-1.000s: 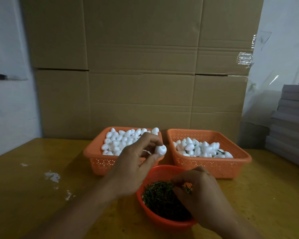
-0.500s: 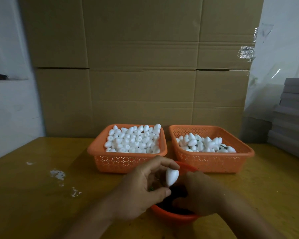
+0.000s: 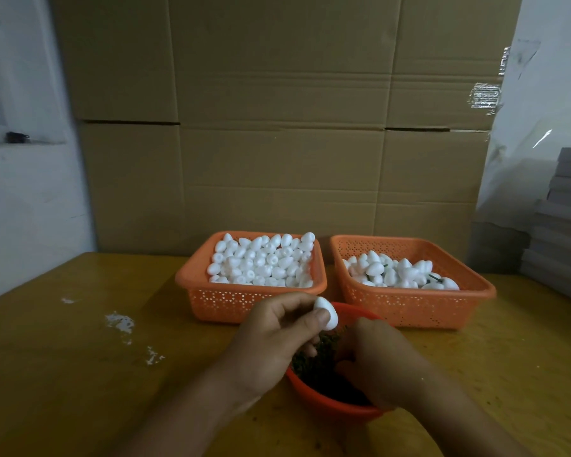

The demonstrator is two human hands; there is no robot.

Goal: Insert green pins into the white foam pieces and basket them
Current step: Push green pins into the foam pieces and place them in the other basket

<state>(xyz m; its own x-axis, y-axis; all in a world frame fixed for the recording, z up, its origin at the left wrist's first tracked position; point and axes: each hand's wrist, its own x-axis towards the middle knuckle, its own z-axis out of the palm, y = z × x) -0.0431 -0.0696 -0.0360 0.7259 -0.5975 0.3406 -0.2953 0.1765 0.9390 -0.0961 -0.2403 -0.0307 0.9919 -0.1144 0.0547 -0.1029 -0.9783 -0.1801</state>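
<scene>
The left hand is forming the grip: thumb and fingers are pinching one white foam piece, holding it just above the near rim of the red bowl. The right hand is reaching down into the bowl with its fingers curled among the green pins; whether it is holding a pin cannot be told, because the fingertips are lying hidden behind the hand itself. The bowl is sitting on the tabletop directly in front of two orange perforated baskets standing side by side. The left basket is holding a heaped load of plain foam pieces. The right basket is holding a lower layer of foam pieces, and a few green stems are showing among them. Both hands are covering much of the bowl, so only part of the dark pin mass is showing, and single pins are hard to make out. The forearms are running out of view at the bottom edge. The tabletop is yellow-brown wood, carrying white flecks to the left of the baskets. Flattened cardboard is standing behind the baskets, a white wall is lying to the left, and a stack of grey boards is being cut off at the right edge.
</scene>
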